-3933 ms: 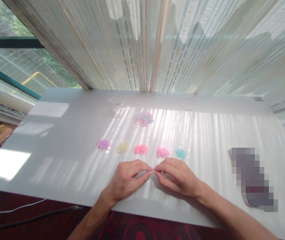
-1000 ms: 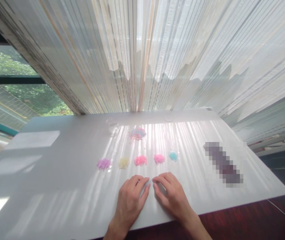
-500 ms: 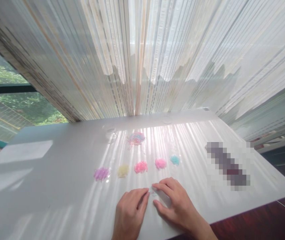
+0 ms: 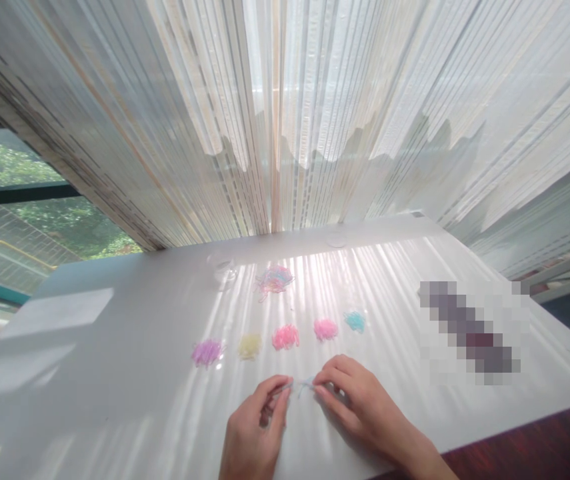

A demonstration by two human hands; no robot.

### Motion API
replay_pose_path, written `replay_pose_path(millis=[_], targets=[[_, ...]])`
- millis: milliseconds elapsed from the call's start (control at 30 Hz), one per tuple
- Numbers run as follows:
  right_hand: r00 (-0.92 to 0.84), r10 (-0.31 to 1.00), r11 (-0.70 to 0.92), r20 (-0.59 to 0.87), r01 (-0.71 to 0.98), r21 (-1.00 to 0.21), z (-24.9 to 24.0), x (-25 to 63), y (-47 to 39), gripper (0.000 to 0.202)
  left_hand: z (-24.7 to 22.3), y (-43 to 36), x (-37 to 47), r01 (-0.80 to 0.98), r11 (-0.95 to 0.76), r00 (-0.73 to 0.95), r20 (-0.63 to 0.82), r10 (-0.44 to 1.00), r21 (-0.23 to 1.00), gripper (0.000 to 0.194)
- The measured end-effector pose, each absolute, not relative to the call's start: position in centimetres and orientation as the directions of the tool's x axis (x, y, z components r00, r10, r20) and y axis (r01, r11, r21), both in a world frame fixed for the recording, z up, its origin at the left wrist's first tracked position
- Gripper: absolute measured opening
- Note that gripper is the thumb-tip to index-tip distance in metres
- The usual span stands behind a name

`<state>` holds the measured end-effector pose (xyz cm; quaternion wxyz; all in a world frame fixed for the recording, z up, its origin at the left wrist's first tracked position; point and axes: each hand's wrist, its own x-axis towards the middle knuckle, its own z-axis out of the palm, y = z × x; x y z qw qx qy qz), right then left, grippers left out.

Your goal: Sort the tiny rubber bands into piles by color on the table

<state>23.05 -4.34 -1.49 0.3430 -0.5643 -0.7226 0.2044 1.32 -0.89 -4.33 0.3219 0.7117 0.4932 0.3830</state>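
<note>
Thin pale blue strands [image 4: 303, 385] stretch between my two hands near the table's front. My left hand [image 4: 259, 423] pinches one end between thumb and fingertips, and my right hand [image 4: 357, 407] pinches the other side. Beyond the hands lies a row of small piles of thin loops: purple [image 4: 207, 352], yellow [image 4: 249, 346], red-pink [image 4: 285, 337], pink [image 4: 325, 329] and teal [image 4: 354, 321]. Farther back is a mixed-colour pile [image 4: 275, 279]. How many strands are held is too small to tell.
A clear round container [image 4: 225, 270] stands behind the row on the white table [image 4: 129, 373]. A pixelated dark object [image 4: 469, 331] lies to the right. A clear disc [image 4: 336, 241] is near the back edge, before a striped curtain [image 4: 275, 167].
My right hand's thumb and fingers have closed on the strands, which now show between both hands. The view has shifted slightly.
</note>
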Motion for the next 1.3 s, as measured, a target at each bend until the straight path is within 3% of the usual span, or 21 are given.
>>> replay_pose_path(millis=[67, 267, 567, 800, 967, 1133, 1300], targets=[[-0.237, 0.952, 0.303, 0.192, 0.646, -0.701, -0.1, 23.9, -3.5, 0.009, -3.6, -0.7, 1.3, 0.421, -0.253, 0.209, 0.178, 0.962, 0.871, 0.034], [-0.507, 0.786, 0.614, 0.355, 0.571, -0.545, 2.1, 24.6, 0.2, 0.018, -0.9, 1.1, 1.1, 0.381, -0.266, 0.282, 0.163, 0.945, 0.885, 0.024], [-0.412, 0.779, 0.627, 0.472, 0.485, -0.610, 0.8, 23.9, 0.8, 0.012, -1.4, 1.0, 1.7, 0.348, -0.280, 0.308, 0.173, 0.936, 0.895, 0.028], [-0.457, 0.787, 0.613, 0.414, 0.509, -0.605, 0.4, 24.8, 0.8, 0.018, -2.8, 0.3, 2.4, 0.341, -0.234, 0.341, 0.112, 0.934, 0.911, 0.033], [-0.456, 0.787, 0.615, 0.417, 0.516, -0.596, 0.0, 25.4, 1.0, 0.016, -3.3, 0.3, 2.3, 0.447, -0.350, 0.278, 0.244, 0.929, 0.823, 0.027], [-0.458, 0.796, 0.603, 0.397, 0.535, -0.591, -0.2, 25.6, 1.1, 0.012, -3.2, 0.4, 1.9, 0.508, -0.498, 0.371, 0.343, 0.863, 0.702, 0.020], [-0.432, 0.807, 0.589, 0.402, 0.548, -0.594, -0.3, 25.6, 1.3, 0.014, -2.8, 0.6, 2.2, 0.528, -0.553, 0.407, 0.379, 0.831, 0.645, 0.032]])
